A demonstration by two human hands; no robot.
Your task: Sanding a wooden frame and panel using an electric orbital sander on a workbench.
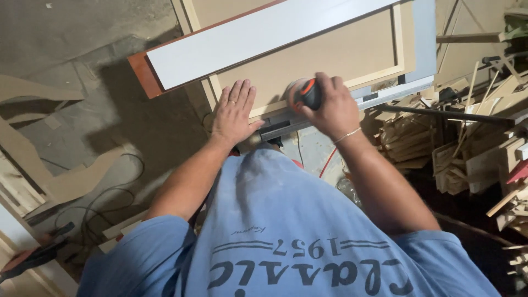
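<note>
The right hand (334, 107) is gripping an orange-and-black palm sander (304, 93), fingers wrapped over its top, and is pressing it onto the near edge of a framed tan door panel (313, 52). The left hand (234, 113) is lying flat with fingers spread (a ring on one finger) on the same panel, holding nothing. A long white board (264, 33) is resting across the panel, and scrap wood strips (473, 132) are piled to the right

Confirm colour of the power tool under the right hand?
Orange and black sander, gripped by the right hand; shows in the head view.
</note>
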